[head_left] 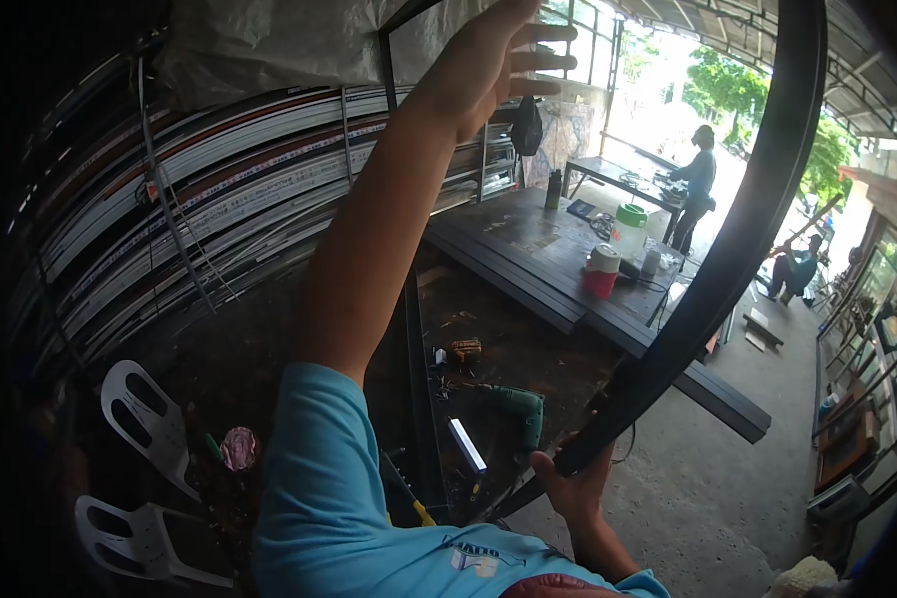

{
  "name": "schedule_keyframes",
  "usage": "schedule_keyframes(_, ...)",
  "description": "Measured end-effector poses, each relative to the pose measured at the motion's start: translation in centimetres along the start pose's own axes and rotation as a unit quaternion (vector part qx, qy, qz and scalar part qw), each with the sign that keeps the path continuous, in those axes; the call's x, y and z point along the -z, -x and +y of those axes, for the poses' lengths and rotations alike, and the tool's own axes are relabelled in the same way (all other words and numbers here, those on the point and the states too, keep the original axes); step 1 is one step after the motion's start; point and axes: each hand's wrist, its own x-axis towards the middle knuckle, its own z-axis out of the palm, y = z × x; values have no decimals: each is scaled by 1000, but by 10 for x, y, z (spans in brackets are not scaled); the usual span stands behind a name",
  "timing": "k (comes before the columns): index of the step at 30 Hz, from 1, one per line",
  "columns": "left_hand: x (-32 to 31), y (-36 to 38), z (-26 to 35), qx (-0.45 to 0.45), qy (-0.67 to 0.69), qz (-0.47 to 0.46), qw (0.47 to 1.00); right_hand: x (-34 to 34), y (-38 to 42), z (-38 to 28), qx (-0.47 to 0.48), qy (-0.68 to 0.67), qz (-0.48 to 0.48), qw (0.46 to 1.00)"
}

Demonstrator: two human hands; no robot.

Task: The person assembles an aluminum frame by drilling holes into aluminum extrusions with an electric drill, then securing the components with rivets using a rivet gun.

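My left hand is raised at the top centre, its fingers spread and apart, with nothing seen in it. A large dark metal frame stands close in front of me, one thick bar curving down the right side. At the lower end of that bar, my right hand is closed round it, thumb on the near side. Beyond the frame, a green power drill lies on a dark work surface, near a bright metal piece and a yellow-black tool part.
Long dark bars lie along a table with a red-white jug and a green-lidded container. White chairs stand left, below racked metal lengths. One person stands behind; another crouches right.
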Motion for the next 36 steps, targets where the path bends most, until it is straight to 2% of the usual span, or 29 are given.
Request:
schedule_keyframes(1,-11,27,8,14,-7,-8,1000,0,-6,-2,32,-5,6,999)
schedule_keyframes(3,-32,90,19,63,-72,-83,992,4,-9,-15,29,-33,-14,999)
schedule_keyframes(5,-71,153,35,72,-63,-106,990,9,-11,-29,26,-63,-38,997)
schedule_keyframes(7,-113,187,36,24,-131,-130,983,14,-11,-44,73,-62,-81,992)
schedule_keyframes(8,-139,195,30,35,-135,-123,983,12,-12,-53,67,-66,-93,991)
schedule_keyframes(10,-185,206,19,-37,-183,73,980,11,-8,-67,37,-176,-92,979)
schedule_keyframes(11,-191,210,20,-21,-181,82,980,19,-7,-45,121,-87,-91,985)
schedule_keyframes(13,-191,198,25,83,-150,121,978,22,-7,-44,133,-69,-111,982)
schedule_keyframes(14,-191,195,23,90,-148,123,977,22,-10,-45,155,-56,-119,979)
schedule_keyframes(16,-191,189,18,-31,-263,218,939,21,-8,-59,110,-45,-100,988)
schedule_keyframes(17,-186,184,16,-38,-223,243,943,19,-10,-67,74,-35,-76,994)
schedule_keyframes(18,-180,182,22,-68,-261,237,933,19,-13,-75,66,-32,-77,994)
schedule_keyframes(20,-167,180,40,-99,-322,234,912,18,-15,-84,128,-33,-101,986)
schedule_keyframes(21,-158,176,47,-109,-346,233,902,14,-16,-80,111,-28,-110,987)
schedule_keyframes(22,-133,168,59,-90,-342,236,905,11,-19,-75,155,-79,-174,969)
schedule_keyframes(23,-99,161,71,-89,-312,63,944,9,-15,-68,192,-132,-234,944)
schedule_keyframes(24,-81,164,74,-90,-265,-110,954,4,-7,-53,173,-128,-242,946)
schedule_keyframes(26,-69,189,70,-67,-258,-91,960,-17,11,-2,77,-153,-475,863)
schedule_keyframes(28,-56,203,74,-51,-260,-76,961,-36,43,45,-30,-178,-519,836)
schedule_keyframes(32,-37,229,69,-14,-246,-62,967,-62,105,125,-90,-159,-517,837)
schedule_keyframes(34,-30,234,69,-9,-238,-59,969,-72,126,147,-22,-73,-542,837)
schedule_keyframes(36,-21,238,75,-10,-240,-55,969,-79,137,148,-24,-57,-538,841)
